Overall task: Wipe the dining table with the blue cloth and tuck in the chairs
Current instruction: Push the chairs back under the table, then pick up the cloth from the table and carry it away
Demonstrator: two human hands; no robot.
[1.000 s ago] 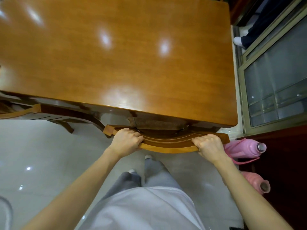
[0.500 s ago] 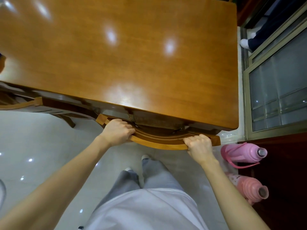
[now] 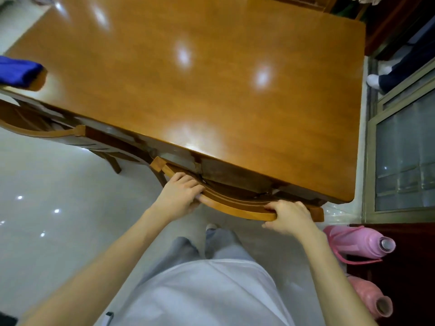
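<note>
The glossy wooden dining table fills the upper view. A wooden chair sits under its near edge, only its curved top rail showing. My left hand grips the rail's left part, fingers curled over it. My right hand grips the rail's right part. The blue cloth lies on the table's left edge. A second chair stands tucked at the left side, partly under the table.
Two pink thermos flasks stand on the floor at the right beside a dark cabinet. A glass-fronted cabinet stands to the right of the table. Another person's feet show at the upper right. Pale tiled floor lies to the left.
The chair's rail has slid further under the table edge with both hands on it. The view has swung left and back, bringing the blue cloth into sight.
</note>
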